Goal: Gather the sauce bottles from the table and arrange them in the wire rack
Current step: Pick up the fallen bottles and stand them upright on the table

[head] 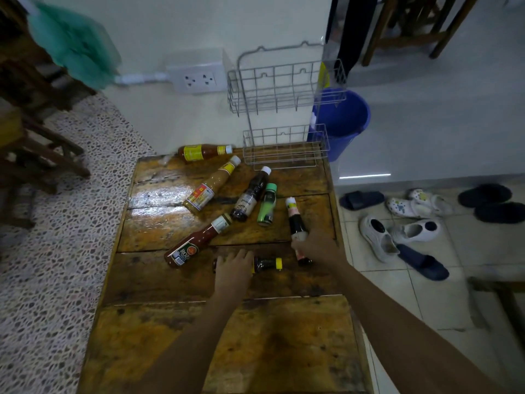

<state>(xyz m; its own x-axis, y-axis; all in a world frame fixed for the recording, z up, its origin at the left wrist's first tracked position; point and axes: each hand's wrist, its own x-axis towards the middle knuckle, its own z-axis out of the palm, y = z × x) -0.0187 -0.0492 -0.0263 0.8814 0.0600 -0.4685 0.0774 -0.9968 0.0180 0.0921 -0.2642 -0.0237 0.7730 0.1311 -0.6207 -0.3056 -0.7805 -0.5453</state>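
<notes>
Several sauce bottles lie on their sides on the wooden table (216, 336). My left hand (233, 270) lies over a small dark bottle with a yellow cap (267, 264), fingers curled round its body. My right hand (318, 245) grips the lower part of a dark bottle with a red-and-white neck (294, 216). Further back lie a red ketchup bottle (196, 241), a tan sauce bottle (211, 184), an orange bottle with yellow labels (203, 152), a dark white-capped bottle (250, 194) and a green bottle (267, 204). The two-tier wire rack (284, 109) stands empty at the table's far edge against the wall.
A blue bucket (345, 118) stands on the floor behind the rack. Several shoes and sandals (409, 223) lie on the tiles to the right. A wall socket (199, 78) sits left of the rack. Wooden chairs (34, 132) stand at far left.
</notes>
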